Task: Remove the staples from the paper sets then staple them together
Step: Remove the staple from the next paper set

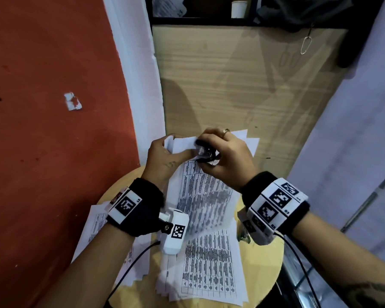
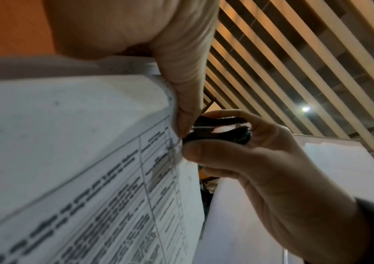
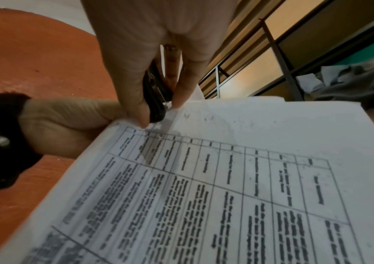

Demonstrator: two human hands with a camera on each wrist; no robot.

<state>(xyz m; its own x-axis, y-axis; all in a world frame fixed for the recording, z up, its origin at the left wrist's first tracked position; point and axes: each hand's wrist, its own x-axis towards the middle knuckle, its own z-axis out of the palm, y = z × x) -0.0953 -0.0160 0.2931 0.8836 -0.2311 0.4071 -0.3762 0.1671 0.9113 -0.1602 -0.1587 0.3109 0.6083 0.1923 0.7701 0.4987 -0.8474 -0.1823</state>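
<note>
The left hand (image 1: 162,155) pinches the paper set (image 1: 200,192) at its top corner while the right hand (image 1: 226,156) squeezes a black staple remover (image 1: 206,153) against it.

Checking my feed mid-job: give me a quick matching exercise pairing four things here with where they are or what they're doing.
Things:
1. left hand
2. right hand
3. staple remover
4. loose printed sheets

States:
A. lying on the round wooden table
B. pinches the black tool
C. holds the paper set by its top corner
D. at the held set's top corner

Pairs: 1-C, 2-B, 3-D, 4-A
</note>
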